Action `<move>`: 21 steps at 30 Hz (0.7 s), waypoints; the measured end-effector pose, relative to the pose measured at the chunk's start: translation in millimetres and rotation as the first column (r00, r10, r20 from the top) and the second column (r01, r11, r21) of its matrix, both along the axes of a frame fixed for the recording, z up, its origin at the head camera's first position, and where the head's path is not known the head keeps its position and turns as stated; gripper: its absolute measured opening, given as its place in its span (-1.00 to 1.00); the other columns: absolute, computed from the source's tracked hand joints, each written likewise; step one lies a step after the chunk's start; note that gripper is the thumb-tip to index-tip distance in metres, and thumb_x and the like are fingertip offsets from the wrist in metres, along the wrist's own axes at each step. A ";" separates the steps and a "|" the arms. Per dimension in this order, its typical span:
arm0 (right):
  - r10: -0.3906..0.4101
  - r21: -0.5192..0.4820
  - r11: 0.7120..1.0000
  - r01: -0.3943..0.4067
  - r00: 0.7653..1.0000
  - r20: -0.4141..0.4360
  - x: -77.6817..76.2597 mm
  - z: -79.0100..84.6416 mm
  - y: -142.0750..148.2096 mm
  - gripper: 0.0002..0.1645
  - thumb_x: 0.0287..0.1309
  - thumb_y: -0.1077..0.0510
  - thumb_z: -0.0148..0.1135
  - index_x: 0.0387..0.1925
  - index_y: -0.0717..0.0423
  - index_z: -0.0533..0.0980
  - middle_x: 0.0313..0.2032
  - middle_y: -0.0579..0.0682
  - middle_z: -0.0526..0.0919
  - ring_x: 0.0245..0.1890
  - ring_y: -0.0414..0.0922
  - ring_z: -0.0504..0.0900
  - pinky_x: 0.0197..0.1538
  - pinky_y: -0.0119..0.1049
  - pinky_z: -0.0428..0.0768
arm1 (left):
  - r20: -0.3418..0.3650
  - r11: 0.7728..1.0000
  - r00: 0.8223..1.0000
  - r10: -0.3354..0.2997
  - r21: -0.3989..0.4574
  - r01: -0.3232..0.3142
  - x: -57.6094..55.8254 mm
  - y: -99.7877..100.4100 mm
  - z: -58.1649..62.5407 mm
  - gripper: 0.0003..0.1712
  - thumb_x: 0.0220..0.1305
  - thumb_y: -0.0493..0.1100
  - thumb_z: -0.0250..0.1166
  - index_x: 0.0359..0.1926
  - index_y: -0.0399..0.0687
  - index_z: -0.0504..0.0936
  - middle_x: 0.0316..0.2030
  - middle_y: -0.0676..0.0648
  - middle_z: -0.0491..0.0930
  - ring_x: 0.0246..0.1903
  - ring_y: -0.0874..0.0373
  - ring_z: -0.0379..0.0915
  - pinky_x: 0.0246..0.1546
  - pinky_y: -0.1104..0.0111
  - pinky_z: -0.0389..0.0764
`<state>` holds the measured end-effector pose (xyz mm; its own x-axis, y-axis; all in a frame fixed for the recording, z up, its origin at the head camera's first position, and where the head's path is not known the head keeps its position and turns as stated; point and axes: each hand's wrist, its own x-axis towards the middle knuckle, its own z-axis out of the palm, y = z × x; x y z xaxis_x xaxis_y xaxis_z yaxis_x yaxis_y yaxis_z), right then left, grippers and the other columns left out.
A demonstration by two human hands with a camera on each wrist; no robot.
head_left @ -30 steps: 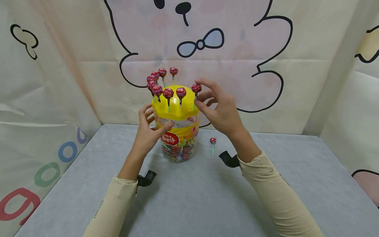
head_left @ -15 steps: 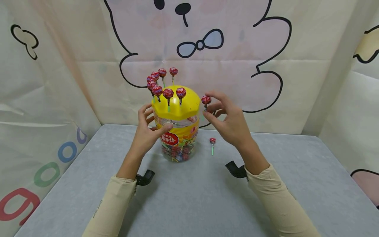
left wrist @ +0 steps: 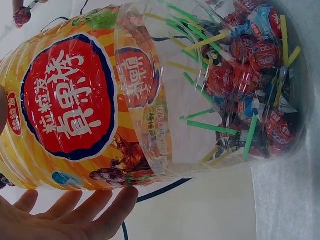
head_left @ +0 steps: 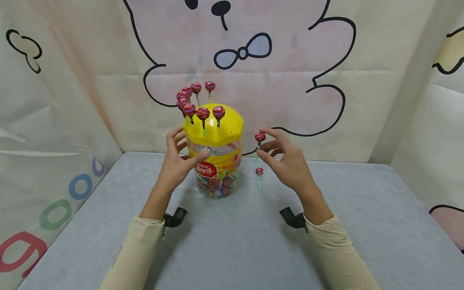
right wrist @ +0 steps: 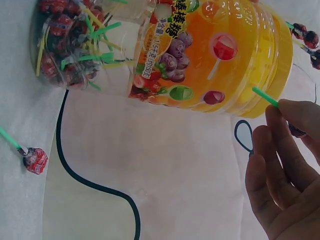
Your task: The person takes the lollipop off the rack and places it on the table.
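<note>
Watching remotely. Pale backdrop (head_left: 290, 96) fills the rear, outlined with a cartoon figure wearing a blue bow tie. Before it, the grey counter (head_left: 232, 249). Two beige sleeves (head_left: 134, 253) reach in from the near edge, a person's arms.

Clear jar (head_left: 220, 167), upright on the counter towards its far side, left of centre; orange-yellow label with a red patch, yellow lid (head_left: 231, 128) on top. Left hand (head_left: 179, 159) holds the jar by its left side, thumb across the front, fingers round the side. Right hand (head_left: 286, 161) is narrowed in a pinch on one lollipop, off to the right of the jar. A black wrist mount (head_left: 175, 218) on each arm.

Smallest: lollipops. I count eight lid lollipops (head_left: 218, 112), red-wrapped, standing in a curve from back round left to front. More loose sweets (left wrist: 250, 75) at the jar's bottom, sticks green and yellow. Pinched lollipop (head_left: 259, 137): red head up, green stick down, apart from the jar. Lone lollipop (head_left: 259, 172) lies on the counter, just right of the jar.
</note>
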<state>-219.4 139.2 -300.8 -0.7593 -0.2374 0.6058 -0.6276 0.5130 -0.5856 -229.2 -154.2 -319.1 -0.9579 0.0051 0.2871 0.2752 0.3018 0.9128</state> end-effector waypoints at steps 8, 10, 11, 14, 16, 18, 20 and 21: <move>0.001 0.061 0.998 -0.003 1.000 0.029 -6.4 -3.4 7.3 -0.31 0.23 0.20 0.36 0.35 -0.17 0.37 -0.25 0.02 0.78 -0.23 -0.11 0.70 -0.12 -0.14 0.67 | -0.005 1.000 1.000 0.001 -0.009 -0.001 -0.5 -1.5 -0.6 0.09 0.15 0.09 0.48 0.47 0.31 -0.10 0.45 -0.10 0.09 0.42 -0.12 0.16 0.30 -0.14 0.41; -0.008 0.074 0.997 0.005 0.999 0.043 -8.3 -4.6 9.5 -0.31 0.23 0.20 0.35 0.35 -0.18 0.36 -0.26 0.02 0.78 -0.24 -0.10 0.70 -0.11 -0.13 0.66 | -0.001 1.000 1.000 0.004 -0.007 -0.004 0.0 -1.6 -0.9 0.09 0.15 0.09 0.48 0.47 0.32 -0.10 0.46 -0.10 0.09 0.41 -0.12 0.17 0.30 -0.14 0.41; -0.014 0.082 0.997 0.010 0.999 0.052 -9.5 -5.3 10.5 -0.31 0.24 0.19 0.34 0.36 -0.18 0.36 -0.26 0.02 0.78 -0.24 -0.10 0.70 -0.11 -0.13 0.66 | -0.001 1.000 1.000 0.005 -0.007 -0.005 0.2 -1.6 -1.0 0.09 0.15 0.08 0.48 0.47 0.32 -0.11 0.46 -0.11 0.08 0.41 -0.12 0.18 0.30 -0.13 0.42; -0.032 0.110 0.994 0.022 0.996 0.086 -13.2 -7.5 12.7 -0.32 0.25 0.18 0.34 0.36 -0.19 0.35 -0.24 0.02 0.78 -0.24 -0.09 0.70 -0.09 -0.13 0.66 | 0.002 1.000 1.000 0.007 -0.006 -0.007 0.7 -1.8 -1.3 0.10 0.15 0.08 0.48 0.47 0.32 -0.11 0.46 -0.12 0.08 0.41 -0.13 0.18 0.30 -0.13 0.42; -0.043 0.129 0.991 0.029 0.993 0.111 -16.1 -9.3 14.4 -0.32 0.25 0.16 0.34 0.36 -0.18 0.35 -0.24 0.03 0.78 -0.23 -0.08 0.71 -0.09 -0.12 0.65 | 0.001 1.000 1.000 0.008 -0.007 -0.008 1.0 -1.7 -1.2 0.10 0.15 0.08 0.48 0.47 0.32 -0.11 0.46 -0.12 0.08 0.41 -0.13 0.19 0.29 -0.13 0.43; -0.056 0.144 0.989 0.036 0.988 0.141 -18.9 -11.1 16.2 -0.32 0.25 0.15 0.34 0.35 -0.16 0.34 -0.24 0.03 0.78 -0.23 -0.07 0.71 -0.08 -0.09 0.66 | 0.001 1.000 1.000 0.009 -0.008 -0.009 1.2 -1.6 -1.1 0.10 0.15 0.08 0.47 0.48 0.32 -0.11 0.46 -0.13 0.07 0.41 -0.14 0.18 0.29 -0.14 0.43; -0.069 0.155 0.987 0.043 0.983 0.170 -21.6 -13.6 18.3 -0.32 0.25 0.15 0.35 0.36 -0.13 0.34 -0.23 0.04 0.78 -0.23 -0.05 0.71 -0.08 -0.08 0.66 | -0.001 1.000 1.000 0.007 -0.009 -0.007 1.3 -1.4 -0.8 0.10 0.16 0.08 0.47 0.48 0.32 -0.11 0.46 -0.13 0.07 0.41 -0.15 0.18 0.29 -0.14 0.43; -0.073 0.157 0.987 0.044 0.981 0.182 -23.0 -15.2 19.4 -0.32 0.25 0.15 0.35 0.36 -0.11 0.34 -0.23 0.05 0.78 -0.23 -0.05 0.71 -0.08 -0.06 0.66 | -0.003 1.000 1.000 0.006 -0.009 -0.006 1.3 -1.4 -0.7 0.09 0.16 0.08 0.47 0.48 0.32 -0.11 0.46 -0.14 0.07 0.41 -0.15 0.18 0.29 -0.14 0.42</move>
